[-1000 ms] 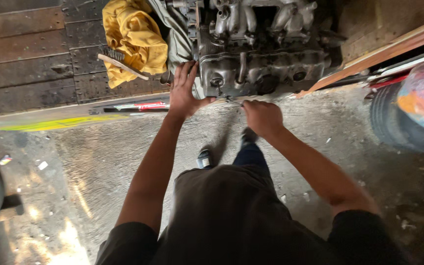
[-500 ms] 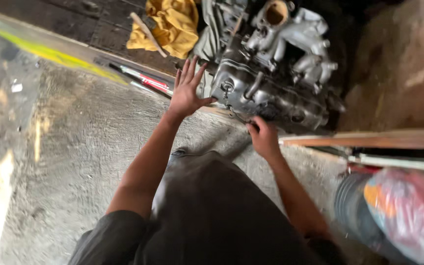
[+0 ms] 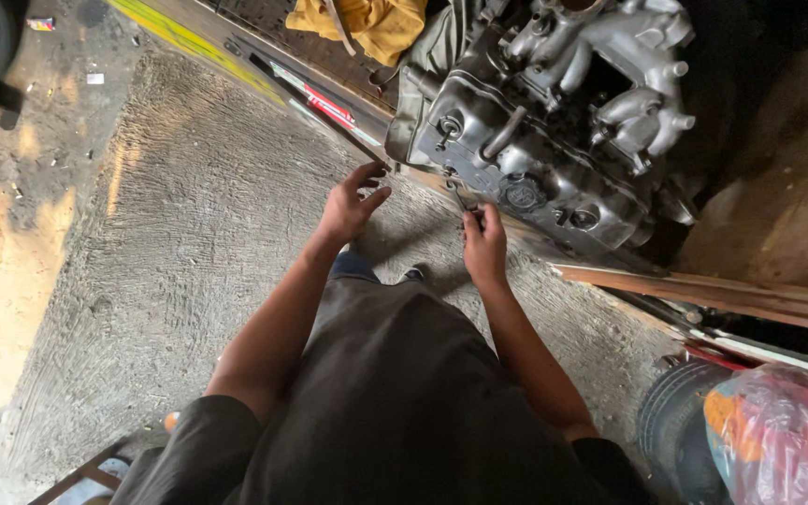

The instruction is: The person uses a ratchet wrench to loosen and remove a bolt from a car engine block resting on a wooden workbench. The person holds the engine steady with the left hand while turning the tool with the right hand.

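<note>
- Grey cast-metal engine block point(image 3: 554, 140) is sitting upper centre, covers and manifold looking fully bolted on.
- Right hand point(image 3: 484, 245) is pinching a small dark tool point(image 3: 461, 197) against its lower edge.
- Left hand point(image 3: 348, 206) is hovering alongside, fingers loosely curled, gripping nothing.

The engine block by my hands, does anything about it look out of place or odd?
Yes. The engine sits tilted on a raised ledge, not on a stand, with a yellow cloth bunched against it. The right hand holds a small dark tool at its lower edge; the left hand hovers open nearby.
</note>
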